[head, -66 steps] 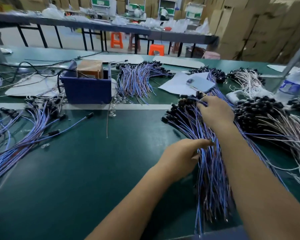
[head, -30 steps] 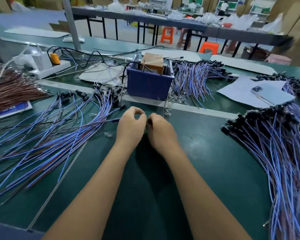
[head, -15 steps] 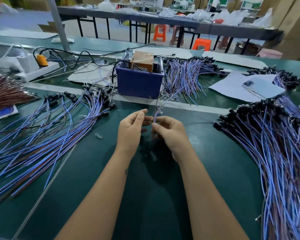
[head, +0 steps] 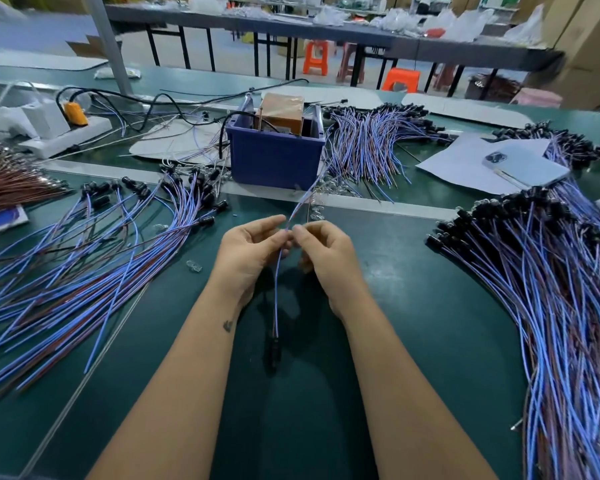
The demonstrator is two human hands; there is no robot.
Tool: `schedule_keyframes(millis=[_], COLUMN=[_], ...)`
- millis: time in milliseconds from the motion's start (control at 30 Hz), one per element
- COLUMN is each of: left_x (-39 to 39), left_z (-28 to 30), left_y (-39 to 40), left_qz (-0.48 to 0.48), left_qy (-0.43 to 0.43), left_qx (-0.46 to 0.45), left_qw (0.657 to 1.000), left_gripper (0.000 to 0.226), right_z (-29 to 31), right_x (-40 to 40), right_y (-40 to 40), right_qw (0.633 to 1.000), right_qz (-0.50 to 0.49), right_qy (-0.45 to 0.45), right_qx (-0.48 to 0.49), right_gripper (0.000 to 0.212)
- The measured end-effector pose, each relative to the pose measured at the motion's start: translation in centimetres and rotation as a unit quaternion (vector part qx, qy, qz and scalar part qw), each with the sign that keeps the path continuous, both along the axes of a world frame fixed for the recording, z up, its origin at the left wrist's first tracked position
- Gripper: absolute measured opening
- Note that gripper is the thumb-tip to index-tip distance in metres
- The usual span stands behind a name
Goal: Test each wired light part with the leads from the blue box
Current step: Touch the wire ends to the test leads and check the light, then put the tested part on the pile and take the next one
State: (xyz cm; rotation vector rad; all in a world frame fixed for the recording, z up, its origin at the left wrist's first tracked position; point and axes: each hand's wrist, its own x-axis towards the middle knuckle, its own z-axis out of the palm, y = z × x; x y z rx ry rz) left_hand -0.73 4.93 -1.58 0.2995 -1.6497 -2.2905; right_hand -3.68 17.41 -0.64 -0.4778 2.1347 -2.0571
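Observation:
A blue box with a brown block inside stands at the middle of the green table. Thin leads run from its front down to my fingertips. My left hand and my right hand meet thumb to thumb just in front of the box. My left hand pinches the top of one wired light part, whose blue and brown wire hangs straight down to a black head near the table. My right hand pinches the leads against the wire's upper end. The exact contact is hidden by my fingers.
Heaps of wired light parts lie at the left, at the right and behind the box. A brown wire bundle and a power strip are far left. A phone rests on paper at the back right.
My hands left the right heap and came together in front of the blue box. One wired part now hangs between them, and the leads are drawn up to my fingertips.

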Motion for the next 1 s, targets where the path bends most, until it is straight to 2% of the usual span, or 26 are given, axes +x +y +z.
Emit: schedule_keyframes(millis=[67, 200, 300, 433, 600, 767, 1000], left_x=[0.0, -0.2, -0.3, -0.6, -1.0, -0.6, -0.5], left_z=[0.0, -0.3, -0.5, -0.9, -0.9, -0.8, -0.8], left_y=[0.3, 0.6, 0.6, 0.9, 0.7, 0.5, 0.5], left_qz=[-0.011, 0.015, 0.027, 0.036, 0.125, 0.116, 0.114], left_qy=[-0.001, -0.002, -0.004, -0.033, -0.034, -0.019, -0.019], left_qx=[-0.028, -0.054, -0.089, -0.131, -0.099, -0.104, -0.099], left_qw=[1.0, 0.998, 0.996, 0.99, 0.987, 0.988, 0.988], left_gripper=[0.026, 0.018, 0.01, 0.015, 0.018, 0.029, 0.024], right_z=[-0.3, -0.7, -0.8, -0.9, -0.8, -0.6, -0.9], right_x=[-0.6, -1.3, -1.5, -1.4, -1.4, -1.3, -1.3], right_y=[-0.8, -1.9, -2.0, -1.5, -0.8, -0.1, -0.3], right_qw=[0.998, 0.994, 0.994, 0.995, 0.991, 0.988, 0.991], right_qz=[-0.053, -0.1, -0.102, -0.088, -0.115, -0.143, -0.13], right_qy=[0.021, 0.042, 0.024, 0.016, -0.003, 0.022, 0.03], right_qx=[-0.007, -0.007, -0.025, -0.04, -0.066, -0.053, -0.006], right_gripper=[0.015, 0.02, 0.02, 0.019, 0.016, 0.014, 0.014])
